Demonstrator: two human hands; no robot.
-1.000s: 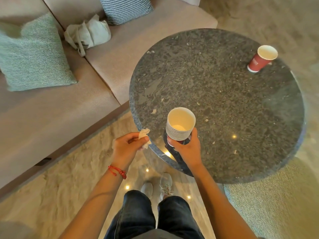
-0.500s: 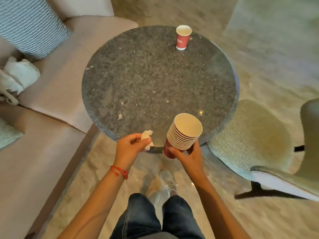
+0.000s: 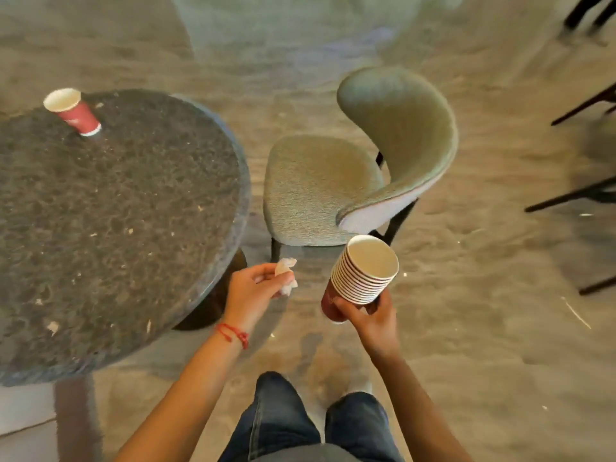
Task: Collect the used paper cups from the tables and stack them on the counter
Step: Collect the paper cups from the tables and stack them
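Red cup stack (image 3: 361,278) tilted, held; single cup (image 3: 72,111) upright on table (image 3: 116,228)

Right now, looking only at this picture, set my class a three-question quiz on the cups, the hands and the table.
1. True or false: the single cup stands upright on the table.
2. What does the left hand hold? A) a spoon B) a crumpled tissue C) a lid
3. Fill in: the right hand grips the stack near its ____.

Key
1. True; it stands near the table's far edge.
2. B; the tissue is pinched in the fingers.
3. Bottom; the stack tilts, its open mouth towards the chair.
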